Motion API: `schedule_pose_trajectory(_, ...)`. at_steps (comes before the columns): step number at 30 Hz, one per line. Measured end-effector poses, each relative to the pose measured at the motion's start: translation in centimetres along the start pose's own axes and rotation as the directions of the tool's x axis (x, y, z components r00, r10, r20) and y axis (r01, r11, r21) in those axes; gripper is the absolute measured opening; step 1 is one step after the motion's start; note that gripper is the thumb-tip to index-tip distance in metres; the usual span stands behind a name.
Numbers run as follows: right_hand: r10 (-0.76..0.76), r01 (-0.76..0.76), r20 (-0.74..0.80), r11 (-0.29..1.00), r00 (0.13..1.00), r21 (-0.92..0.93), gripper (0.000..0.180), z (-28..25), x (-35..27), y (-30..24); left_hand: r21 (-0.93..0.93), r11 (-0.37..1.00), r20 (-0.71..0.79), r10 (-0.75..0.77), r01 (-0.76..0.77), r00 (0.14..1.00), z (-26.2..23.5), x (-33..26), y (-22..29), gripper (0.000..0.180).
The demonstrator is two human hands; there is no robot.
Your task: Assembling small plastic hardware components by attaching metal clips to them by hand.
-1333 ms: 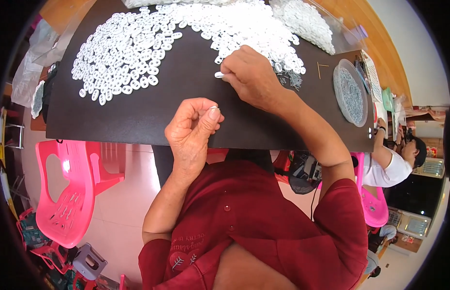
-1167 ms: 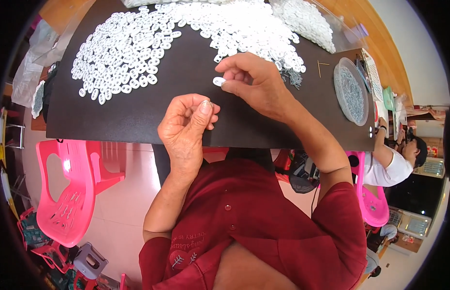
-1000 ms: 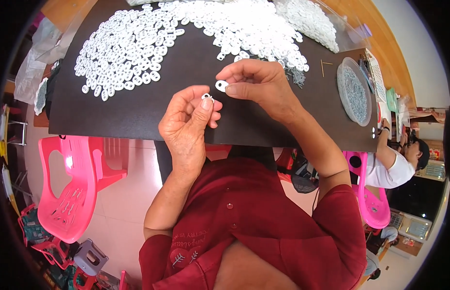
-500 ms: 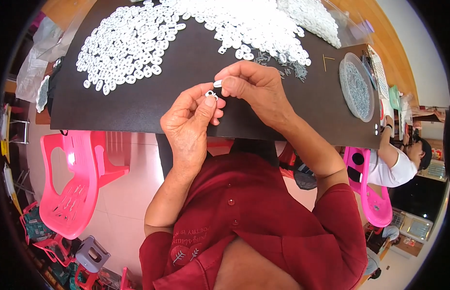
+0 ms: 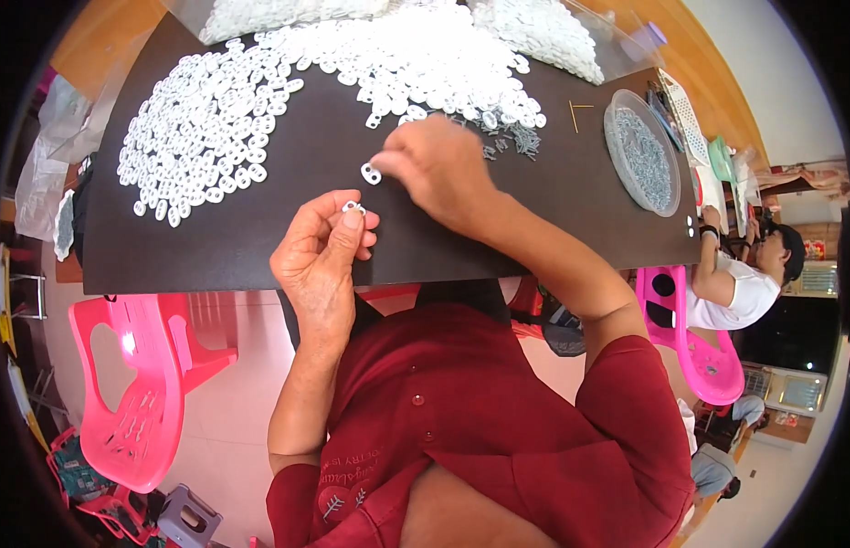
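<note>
My left hand [image 5: 320, 251] is closed above the table's front edge. Its thumb and fingers pinch a small white plastic piece with a hole [image 5: 353, 207]. Further up and to the right, my right hand [image 5: 438, 169] is somewhat blurred by motion. At its thumb tip is a white oval piece with two holes [image 5: 371, 173], which looks pinched there; the fingers behind it are partly hidden. The two pieces are apart. Beyond my right hand lies a big heap of white pieces [image 5: 425, 59], with small grey pins [image 5: 525, 142] loose at its near edge.
White two-holed ovals [image 5: 205, 128] are spread on the left of the dark table [image 5: 215, 251]. A round clear tub [image 5: 673, 203] of grey pins stands at the right, near a thin yellowish L-shaped piece [image 5: 574, 117]. Pink chairs [image 5: 137, 402] flank me. Another person [image 5: 735, 283] sits at right.
My right hand has drawn away from the left, and its white piece now shows two holes. The left hand still holds its piece. The whole view has shifted.
</note>
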State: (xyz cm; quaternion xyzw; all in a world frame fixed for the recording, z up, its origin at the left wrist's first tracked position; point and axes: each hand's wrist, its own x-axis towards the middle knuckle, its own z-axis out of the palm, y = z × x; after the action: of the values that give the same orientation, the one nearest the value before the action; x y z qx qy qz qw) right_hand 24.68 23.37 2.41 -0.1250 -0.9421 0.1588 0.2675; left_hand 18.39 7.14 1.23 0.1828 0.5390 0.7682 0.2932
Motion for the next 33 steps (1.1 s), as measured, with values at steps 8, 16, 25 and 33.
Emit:
schedule_pose_trajectory(8,0.102,-0.108,-0.111,0.993,0.989,-0.056,0.005,-3.9,-0.8,4.4,0.039,0.999,0.021,0.005,-0.006,1.0,0.2,0.2,0.0,0.016)
schedule_pose_trajectory(16,-0.093,0.093,0.007,0.974,0.996,-0.209,0.006,-1.9,-0.3,3.8,0.058,0.998,0.001,0.026,-0.026,1.0,0.2,0.1,-0.1,0.017)
schedule_pose_trajectory(25,-0.196,0.221,0.117,0.934,0.974,-0.28,0.009,-1.7,0.6,3.7,0.018,1.0,0.015,0.003,-0.004,1.0,0.0,0.1,-0.2,0.015)
schedule_pose_trajectory(33,-0.015,-0.009,0.148,0.987,0.989,0.158,0.006,-3.5,0.1,-1.5,0.0,0.999,0.015,-0.036,0.036,0.999,0.0,0.3,0.3,0.014)
